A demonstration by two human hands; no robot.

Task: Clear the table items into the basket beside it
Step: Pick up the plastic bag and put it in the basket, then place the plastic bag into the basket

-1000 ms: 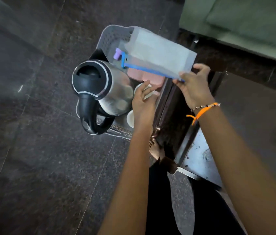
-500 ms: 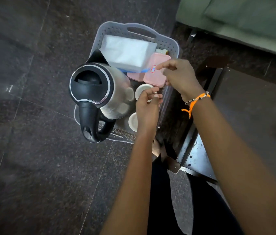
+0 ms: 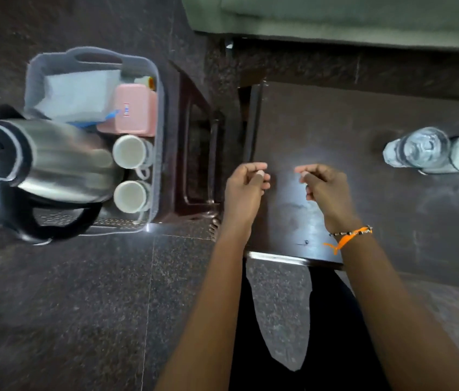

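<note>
Both hands over table [image 3: 335,131], nearest: left hand [image 3: 246,190] and right hand [image 3: 325,187], each grip loosely curled, holding nothing. Farther right of right hand: upright bottle [image 3: 417,150], nearer to it. Basket [image 3: 157,114] far left.

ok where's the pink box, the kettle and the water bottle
pink box [image 3: 135,108], head view, middle of its lid
kettle [image 3: 62,159], head view, steel body
water bottle [image 3: 417,150], head view, clear body, lying on the table

Bare forearms — orange thread bracelet [image 3: 348,238]
</note>
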